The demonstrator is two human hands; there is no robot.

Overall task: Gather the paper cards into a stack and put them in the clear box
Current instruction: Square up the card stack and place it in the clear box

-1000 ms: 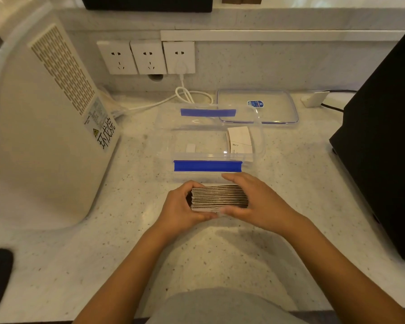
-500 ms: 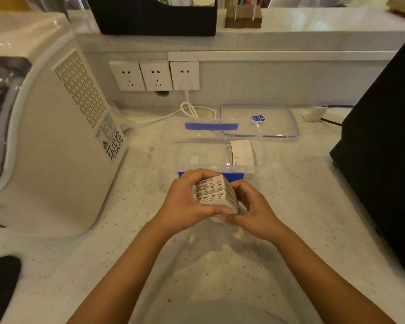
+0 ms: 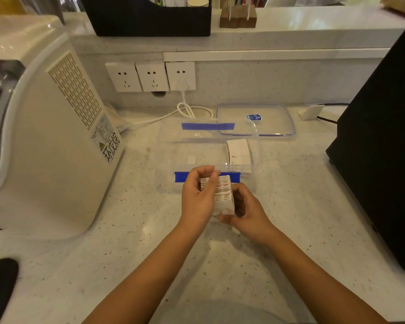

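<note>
A thick stack of white paper cards (image 3: 221,195) is being gripped between left hand (image 3: 198,198) and right hand (image 3: 248,210) (edges should be squared) before being lowered into the clear rectangular plastic box (image 3: 171,157).

- It looks like a shop or café service counter: a pale speckled stone bench (image 3: 103,265) with a raised ledge (image 3: 290,22) along its far edge.
- On that ledge stand a black organiser (image 3: 150,19) holding papers and a small wooden holder (image 3: 237,18).
- Three wall sockets (image 3: 151,76) sit in the upstand below the ledge, one with a white cable (image 3: 187,108) plugged in.
- A large white appliance (image 3: 45,141) with a vent grille and a warning label fills the bench's left edge; a black machine (image 3: 384,148) stands at the right edge.
</note>
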